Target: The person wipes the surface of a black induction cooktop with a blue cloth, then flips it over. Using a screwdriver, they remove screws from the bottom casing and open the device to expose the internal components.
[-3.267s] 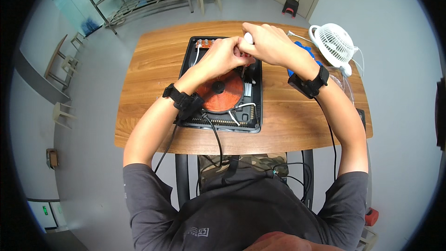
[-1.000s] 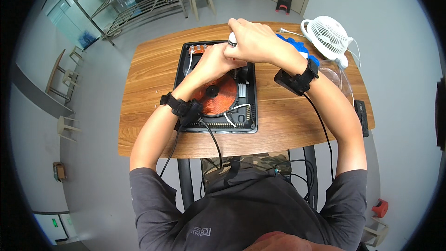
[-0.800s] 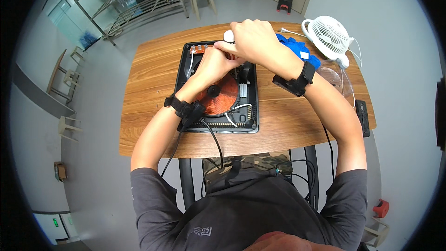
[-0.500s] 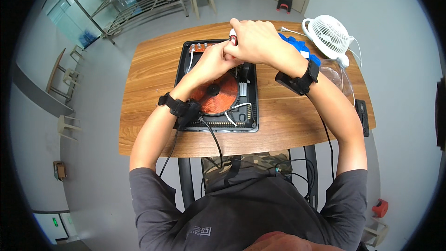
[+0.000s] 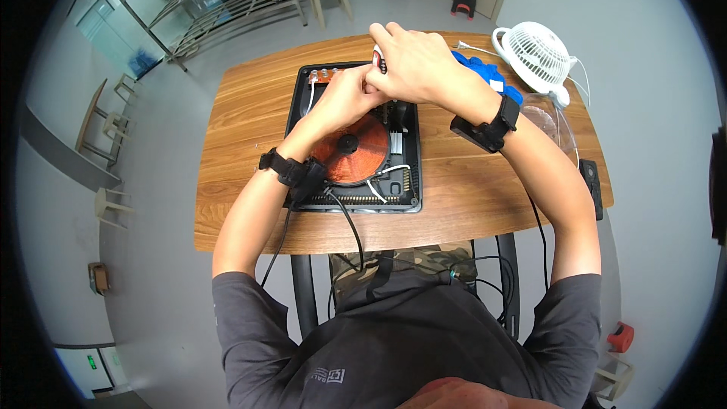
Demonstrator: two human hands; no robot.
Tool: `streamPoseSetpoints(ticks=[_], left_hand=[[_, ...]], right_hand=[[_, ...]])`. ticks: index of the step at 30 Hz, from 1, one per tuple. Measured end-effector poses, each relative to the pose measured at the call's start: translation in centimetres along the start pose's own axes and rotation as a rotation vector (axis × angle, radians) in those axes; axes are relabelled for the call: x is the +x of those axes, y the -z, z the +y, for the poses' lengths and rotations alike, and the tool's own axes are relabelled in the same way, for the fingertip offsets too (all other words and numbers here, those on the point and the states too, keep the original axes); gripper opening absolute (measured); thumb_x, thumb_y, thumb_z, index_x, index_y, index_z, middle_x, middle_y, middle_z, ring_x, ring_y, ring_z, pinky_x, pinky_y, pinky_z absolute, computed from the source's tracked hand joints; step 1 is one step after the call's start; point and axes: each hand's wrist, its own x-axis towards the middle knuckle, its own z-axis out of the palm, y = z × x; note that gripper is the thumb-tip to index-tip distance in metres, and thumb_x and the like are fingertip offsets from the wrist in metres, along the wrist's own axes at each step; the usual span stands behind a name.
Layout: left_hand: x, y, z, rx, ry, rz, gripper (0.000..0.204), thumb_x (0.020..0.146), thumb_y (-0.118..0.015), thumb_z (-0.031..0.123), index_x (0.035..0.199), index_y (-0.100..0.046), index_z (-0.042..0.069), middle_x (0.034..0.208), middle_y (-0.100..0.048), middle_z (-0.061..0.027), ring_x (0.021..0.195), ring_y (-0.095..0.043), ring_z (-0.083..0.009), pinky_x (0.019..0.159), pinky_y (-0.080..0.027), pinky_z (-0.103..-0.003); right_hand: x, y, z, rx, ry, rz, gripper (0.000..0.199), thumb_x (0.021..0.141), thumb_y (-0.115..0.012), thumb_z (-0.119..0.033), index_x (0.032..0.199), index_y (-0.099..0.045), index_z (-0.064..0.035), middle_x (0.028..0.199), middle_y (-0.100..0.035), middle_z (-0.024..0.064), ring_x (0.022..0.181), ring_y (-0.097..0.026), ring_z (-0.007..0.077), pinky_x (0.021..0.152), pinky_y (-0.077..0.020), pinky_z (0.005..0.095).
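Note:
An opened induction cooker (image 5: 415, 198) lies on the wooden table (image 5: 250, 129), its black base holding a round copper coil (image 5: 371, 165) with white leads. A strip of orange circuit board (image 5: 316, 76) runs along its far edge. Over the far part of the base, my right hand (image 5: 418, 68) is wrapped round a red, white and black handheld tool (image 5: 378, 59), mostly hidden by the palm. My left hand (image 5: 347, 97) meets it from the left, fingers curled together just below the tool. What the left fingers pinch, and the tool's tip, are hidden.
A white fan (image 5: 536, 57), a blue cloth-like item (image 5: 485, 72) and a clear plastic bowl-like piece (image 5: 547, 121) sit at the table's right. By the right edge lies a black flat object (image 5: 591, 189). Black cables (image 5: 350, 231) trail from both wrist straps.
My right hand has tilted slightly and its upper fingers have shifted a little up and left, with the tool still held. The left hand stays nearly in place.

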Motion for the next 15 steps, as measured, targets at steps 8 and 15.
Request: streamPoseSetpoints(ticks=[8,15], left_hand=[[0.0,-0.8,1.7,0.09,-0.052,0.084,0.041,0.078,-0.086,0.03,0.091,-0.066,-0.003,0.085,-0.073,-0.0159,0.079,-0.071,-0.0286,0.076,-0.055,-0.039],[-0.1,-0.7,-0.1,0.03,-0.062,0.06,0.041,0.081,-0.083,0.03,0.093,-0.066,-0.005,0.084,-0.073,-0.017,0.078,-0.071,-0.0284,0.074,-0.054,-0.04]], right_hand=[[0.5,0.9,-0.3,-0.027,-0.1,-0.246,0.038,0.088,-0.057,-0.033,0.103,-0.061,0.0012,0.091,-0.07,0.021,0.081,-0.07,0.041,0.072,-0.0565,0.0495],[-0.2,0.3,-0.4,0.07,-0.031,-0.101,0.036,0.086,-0.059,-0.032,0.104,-0.062,-0.0007,0.089,-0.07,0.0191,0.081,-0.069,0.0416,0.075,-0.0559,0.0521]])
